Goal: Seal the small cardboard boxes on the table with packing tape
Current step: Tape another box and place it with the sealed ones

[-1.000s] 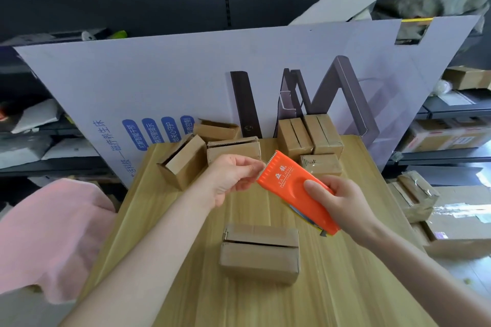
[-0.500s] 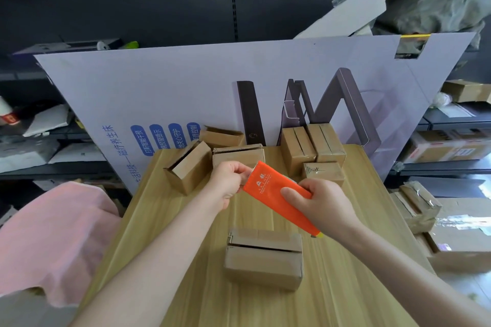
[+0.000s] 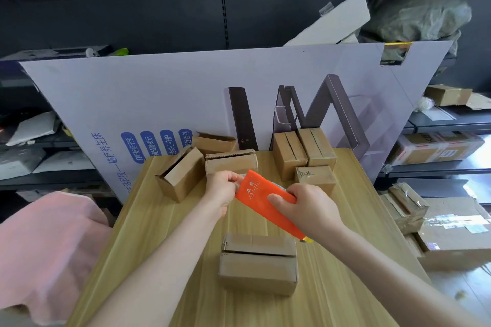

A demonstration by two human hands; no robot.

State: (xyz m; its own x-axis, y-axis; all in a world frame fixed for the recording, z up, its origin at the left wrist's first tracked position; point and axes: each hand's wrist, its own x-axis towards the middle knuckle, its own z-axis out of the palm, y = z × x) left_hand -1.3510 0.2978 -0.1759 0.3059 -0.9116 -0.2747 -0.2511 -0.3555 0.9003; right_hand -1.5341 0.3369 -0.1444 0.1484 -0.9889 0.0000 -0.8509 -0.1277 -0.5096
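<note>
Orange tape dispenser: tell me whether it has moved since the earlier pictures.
Yes. The orange tape dispenser has dropped nearer the closest box and tilted flatter.

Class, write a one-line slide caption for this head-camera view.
Both hands hold an orange tape dispenser above an unsealed cardboard box on a wooden table.

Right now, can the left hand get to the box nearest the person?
Probably yes. The left hand pinches at the end of the orange tape dispenser, just above the nearest box, with bare table between and nothing blocking, though it must let go first.
</note>
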